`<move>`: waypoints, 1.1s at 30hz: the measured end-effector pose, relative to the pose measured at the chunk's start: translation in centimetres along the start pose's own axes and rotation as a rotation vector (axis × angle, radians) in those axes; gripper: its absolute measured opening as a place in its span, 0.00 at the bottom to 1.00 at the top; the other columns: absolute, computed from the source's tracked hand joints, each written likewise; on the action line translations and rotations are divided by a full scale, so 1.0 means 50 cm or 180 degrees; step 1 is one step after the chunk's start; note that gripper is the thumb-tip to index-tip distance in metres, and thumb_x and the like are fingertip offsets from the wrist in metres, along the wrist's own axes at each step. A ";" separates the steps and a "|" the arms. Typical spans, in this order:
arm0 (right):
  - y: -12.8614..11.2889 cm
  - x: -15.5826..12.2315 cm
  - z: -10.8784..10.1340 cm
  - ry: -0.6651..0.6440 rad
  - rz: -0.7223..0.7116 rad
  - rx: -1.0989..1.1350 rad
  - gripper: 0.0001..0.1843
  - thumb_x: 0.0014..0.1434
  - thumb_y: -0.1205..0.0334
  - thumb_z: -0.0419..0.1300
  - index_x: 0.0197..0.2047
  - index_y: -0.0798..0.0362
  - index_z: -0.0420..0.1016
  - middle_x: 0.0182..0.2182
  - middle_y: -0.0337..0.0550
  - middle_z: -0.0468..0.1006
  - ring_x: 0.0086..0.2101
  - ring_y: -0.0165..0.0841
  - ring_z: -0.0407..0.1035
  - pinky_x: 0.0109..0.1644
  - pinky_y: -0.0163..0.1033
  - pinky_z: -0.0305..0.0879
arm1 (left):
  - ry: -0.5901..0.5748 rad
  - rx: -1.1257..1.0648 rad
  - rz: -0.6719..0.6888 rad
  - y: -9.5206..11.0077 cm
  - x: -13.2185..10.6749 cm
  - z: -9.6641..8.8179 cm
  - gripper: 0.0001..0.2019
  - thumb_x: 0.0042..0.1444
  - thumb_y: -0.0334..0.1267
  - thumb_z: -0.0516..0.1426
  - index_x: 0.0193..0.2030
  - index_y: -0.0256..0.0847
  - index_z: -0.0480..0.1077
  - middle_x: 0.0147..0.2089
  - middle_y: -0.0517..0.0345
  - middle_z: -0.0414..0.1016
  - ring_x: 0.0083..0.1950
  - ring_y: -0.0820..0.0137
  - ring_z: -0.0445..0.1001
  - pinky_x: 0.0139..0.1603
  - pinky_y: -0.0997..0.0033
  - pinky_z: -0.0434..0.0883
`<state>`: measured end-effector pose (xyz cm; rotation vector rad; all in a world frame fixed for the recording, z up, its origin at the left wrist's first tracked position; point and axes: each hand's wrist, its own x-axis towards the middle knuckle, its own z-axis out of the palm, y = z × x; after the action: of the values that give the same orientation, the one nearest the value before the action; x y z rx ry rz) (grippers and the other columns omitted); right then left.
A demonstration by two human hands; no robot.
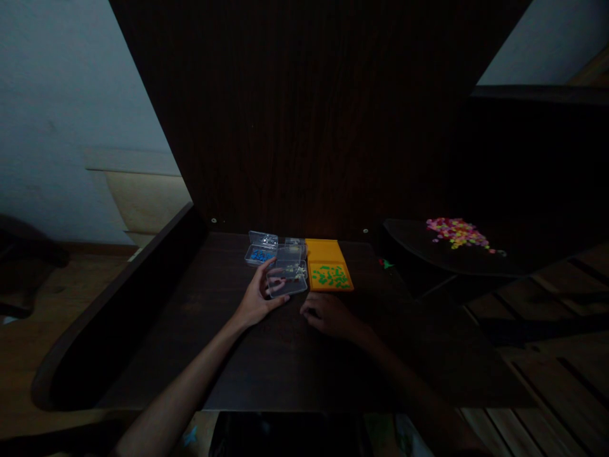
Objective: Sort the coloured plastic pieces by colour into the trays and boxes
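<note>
My left hand (259,297) grips the left side of a clear plastic box (290,287), with the thumb along its near edge and the fingers showing through the plastic. Small pale pieces (295,270) lie toward the back of that box. My right hand (328,314) rests just in front of an open yellow box (353,282), its fingers curled together; whether anything is pinched in them is hidden. Flat green pieces (330,276) are scattered inside the yellow box. Behind my left hand, another open clear box (263,239) holds small blue pieces (261,255).
A dark wooden panel (295,127) rises behind the boxes, and a raised side board (114,304) bounds the desk on the left. On a dark shelf (409,244) to the right lies a heap of pink and yellow pieces (457,232). A small red and green item (386,263) lies by the shelf.
</note>
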<state>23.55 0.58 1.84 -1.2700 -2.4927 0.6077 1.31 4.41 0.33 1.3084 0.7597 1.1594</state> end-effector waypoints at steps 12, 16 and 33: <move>0.006 -0.001 -0.001 0.0068 0.0002 -0.0023 0.09 0.57 0.72 0.60 0.41 0.54 0.78 0.38 0.45 0.79 0.40 0.34 0.73 0.44 0.37 0.65 | 0.0039 0.0025 -0.0010 0.002 -0.001 0.001 0.45 0.42 0.34 0.71 0.65 0.53 0.56 0.59 0.53 0.66 0.53 0.66 0.73 0.64 0.47 0.69; -0.003 -0.002 -0.009 -0.0095 -0.0071 0.0068 0.08 0.58 0.67 0.63 0.42 0.54 0.78 0.39 0.45 0.78 0.40 0.34 0.73 0.44 0.37 0.65 | 0.0026 0.0053 -0.0005 0.003 -0.001 0.002 0.45 0.42 0.35 0.71 0.65 0.52 0.56 0.58 0.52 0.66 0.53 0.65 0.73 0.63 0.47 0.69; -0.030 -0.007 -0.012 -0.0380 0.0153 -0.0397 0.11 0.58 0.63 0.64 0.45 0.53 0.76 0.44 0.44 0.76 0.39 0.34 0.72 0.38 0.35 0.60 | 0.0056 0.0149 0.0062 0.002 0.000 0.001 0.44 0.44 0.36 0.71 0.66 0.51 0.55 0.59 0.51 0.66 0.54 0.64 0.73 0.63 0.47 0.69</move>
<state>22.96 -0.33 3.08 -1.3797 -2.6410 0.5625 1.34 4.38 0.41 1.3485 0.7927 1.1763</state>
